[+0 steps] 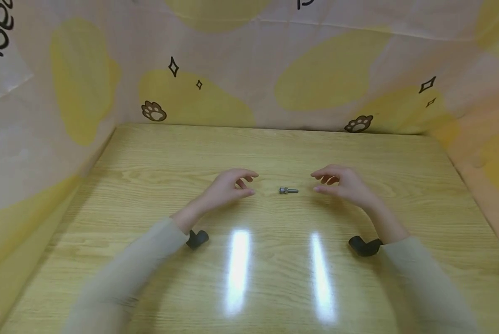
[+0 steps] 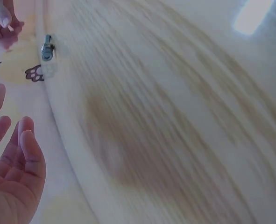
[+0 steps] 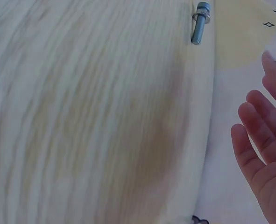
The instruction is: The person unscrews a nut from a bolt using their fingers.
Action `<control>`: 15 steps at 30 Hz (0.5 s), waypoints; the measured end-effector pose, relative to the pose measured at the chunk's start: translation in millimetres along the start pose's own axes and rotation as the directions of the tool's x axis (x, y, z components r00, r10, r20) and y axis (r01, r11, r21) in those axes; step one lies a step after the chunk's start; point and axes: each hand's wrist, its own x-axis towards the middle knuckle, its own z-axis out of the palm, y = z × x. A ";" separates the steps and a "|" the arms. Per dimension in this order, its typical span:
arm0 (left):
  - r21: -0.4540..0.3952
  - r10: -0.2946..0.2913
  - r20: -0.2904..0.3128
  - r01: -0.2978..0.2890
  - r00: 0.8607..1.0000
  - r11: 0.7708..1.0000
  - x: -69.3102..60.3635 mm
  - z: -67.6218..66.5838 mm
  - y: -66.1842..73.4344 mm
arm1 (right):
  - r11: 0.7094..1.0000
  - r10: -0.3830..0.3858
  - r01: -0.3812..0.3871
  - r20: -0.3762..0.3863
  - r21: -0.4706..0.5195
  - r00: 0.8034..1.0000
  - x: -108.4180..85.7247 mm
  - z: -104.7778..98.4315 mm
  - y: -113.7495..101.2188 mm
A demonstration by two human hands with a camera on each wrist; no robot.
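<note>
A small metal bolt (image 1: 288,190) lies on the wooden table between the two hands, its head toward the left and its threaded end toward the right. Loose rings, washers or a nut, sit on its shank near the head, clearest on the bolt (image 3: 200,23) in the right wrist view. To its left hovers my left hand (image 1: 231,186), fingers relaxed and parted from the thumb, holding nothing. Over on the other side my right hand (image 1: 344,185) is held in a similar loose pose, also without anything in it. Neither hand touches the bolt.
The wooden tabletop (image 1: 274,153) carries two bright light reflections at the front. Patterned cloth (image 1: 257,60) walls in the back and both sides. A black wrist-worn piece (image 1: 197,239) juts out below the left wrist, and another black piece (image 1: 364,246) below the right.
</note>
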 end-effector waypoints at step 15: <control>-0.036 -0.075 0.045 0.077 0.996 0.996 30.3 35.9 2.9 | 0.990 0.101 -0.109 0.092 0.087 0.991 26.7 29.2 4.5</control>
